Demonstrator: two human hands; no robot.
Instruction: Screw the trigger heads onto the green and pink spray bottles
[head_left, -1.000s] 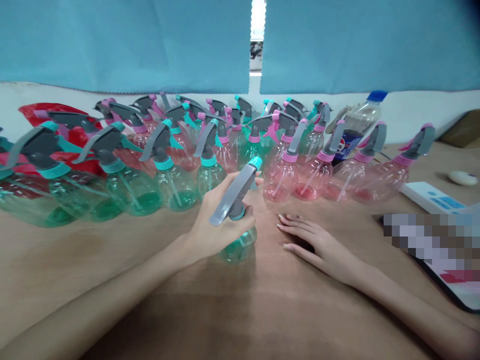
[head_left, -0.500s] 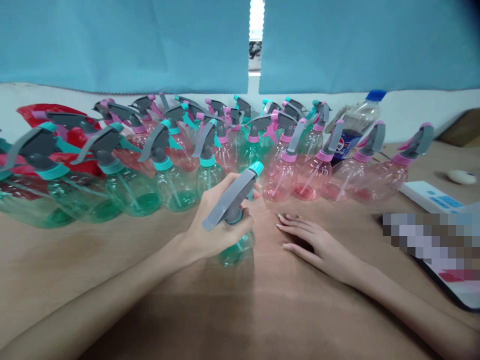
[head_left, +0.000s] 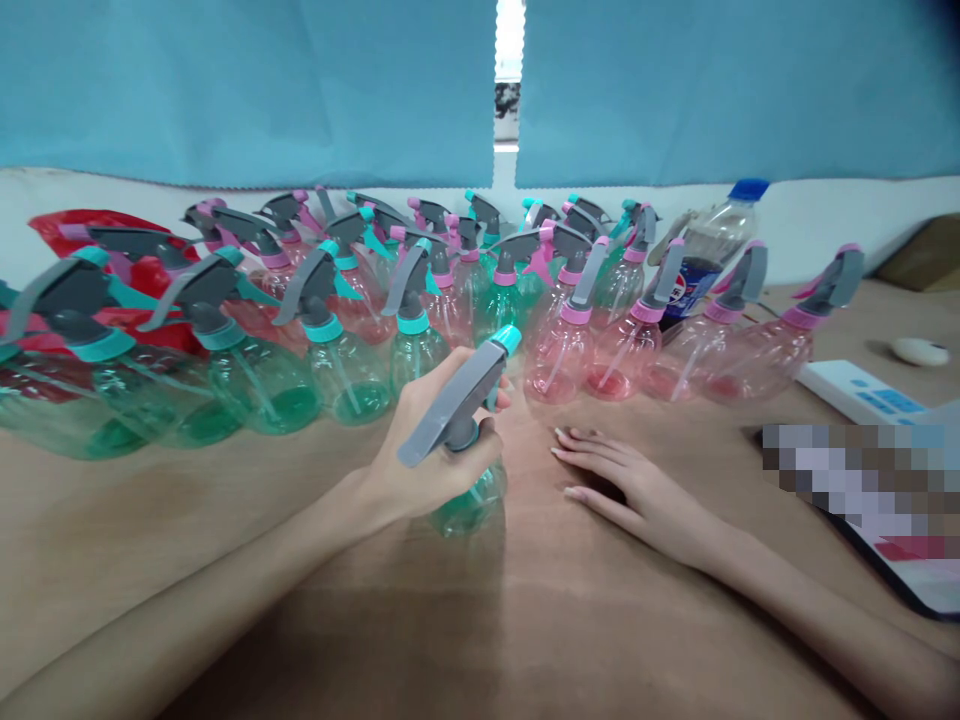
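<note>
My left hand (head_left: pixel 420 450) is wrapped round the neck of a green spray bottle (head_left: pixel 469 503), which has a grey trigger head and a teal nozzle. That bottle is upright in front of the rows of others. My right hand (head_left: pixel 626 485) rests on the wooden table (head_left: pixel 600 640), palm down, fingers spread and holding nothing. Green spray bottles (head_left: pixel 352 385) line the front row at the left. Pink spray bottles (head_left: pixel 559 370) line it at the right.
More spray bottles (head_left: pixel 504 300) stand behind. At the right are a blue-capped drink bottle (head_left: pixel 694 270), a white device (head_left: pixel 862 392), a white mouse (head_left: pixel 919 351) and a pixelated flat item (head_left: pixel 862 500). A red bag (head_left: pixel 157 275) lies back left. Blue curtains (head_left: pixel 262 90) hang behind.
The view has shifted very slightly. My left hand still holds the green bottle in nearly the same pose, and my right hand has stayed on the table.
</note>
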